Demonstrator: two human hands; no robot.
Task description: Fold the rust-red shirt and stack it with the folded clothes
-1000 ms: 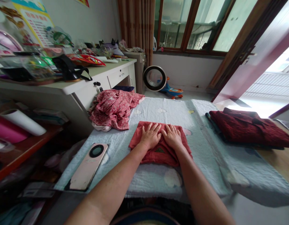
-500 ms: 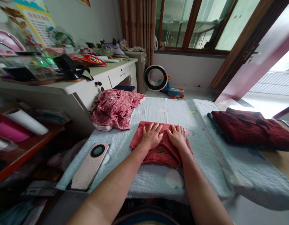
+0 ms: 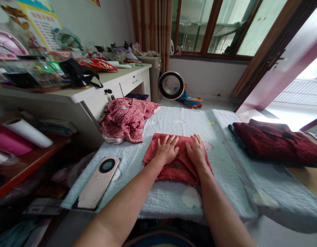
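A folded red garment (image 3: pixel 177 168) lies in the middle of a pale blue quilt (image 3: pixel 225 164). My left hand (image 3: pixel 167 150) rests flat on its left half, fingers spread and pointing away from me. My right hand (image 3: pixel 197 150) lies flat on its right half, near the right edge. Neither hand grips anything; both palms press down on the cloth.
A crumpled red floral garment (image 3: pixel 126 118) sits at the quilt's far left. A dark red folded pile (image 3: pixel 273 141) lies at the right. A pink phone (image 3: pixel 98 182) rests near the left edge. A cluttered white desk (image 3: pixel 96 91) stands to the left.
My right hand has slid to the right across the red garment, away from my left hand, which stays almost in place.
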